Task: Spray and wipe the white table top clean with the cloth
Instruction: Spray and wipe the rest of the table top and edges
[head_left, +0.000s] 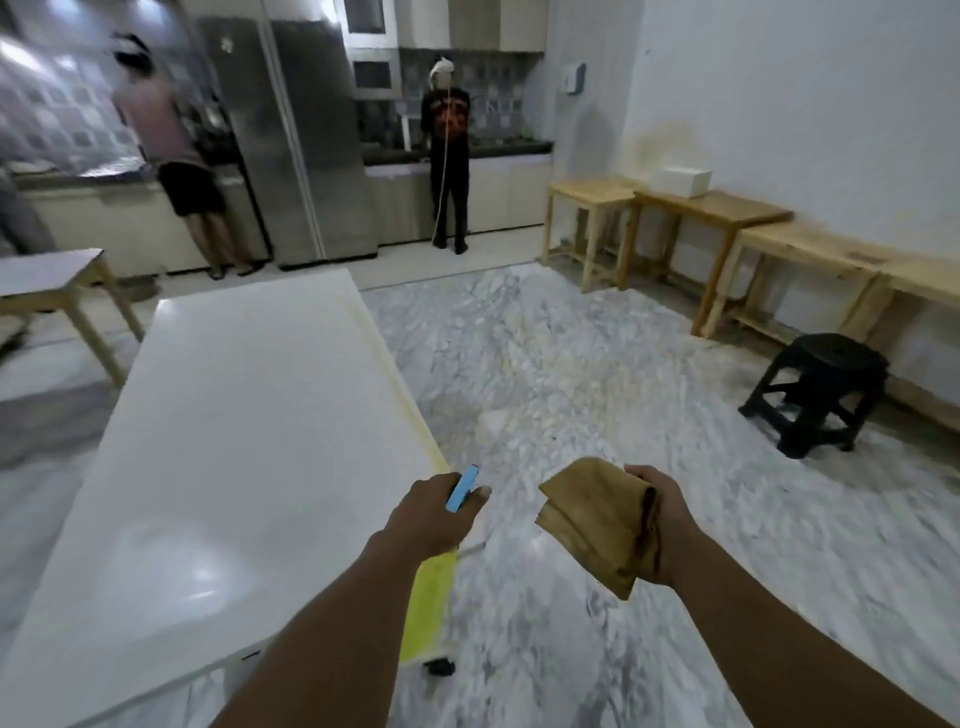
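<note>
The white desk (234, 441) fills the left side of the frame. Its top is shiny and has light spots on it. Its right edge looks a bit yellow.

The left hand (436, 514) is at the lower middle, right over the desk's right edge. Its fingers are curled around a spray bottle (462, 488). Only the blue top of the bottle shows well, sticking up past the fingers. A bright yellow part sits just under the hand. I cannot tell if it is the bottle or the side of the desk.

The right hand (660, 525) is to the right of the left hand, above the floor and not over the desk. Its thumb and fingers pinch a folded brown cloth (597, 530). The cloth hangs in the air and does not touch the desk.

The floor (571, 364) is grey and white marble. A black stool (821, 395) stands on it at the right side. Behind the stool, wooden desks (711, 213) stand in a row along the white wall, and a white box (680, 182) sits on one of them. At the top is a kitchen with a big silver fridge (306, 156). One person (449, 156) in dark clothes stands beside the fridge. Another person (176, 156) in a pink top stands at the upper left. A small desk (47, 275) is at the left edge.
</note>
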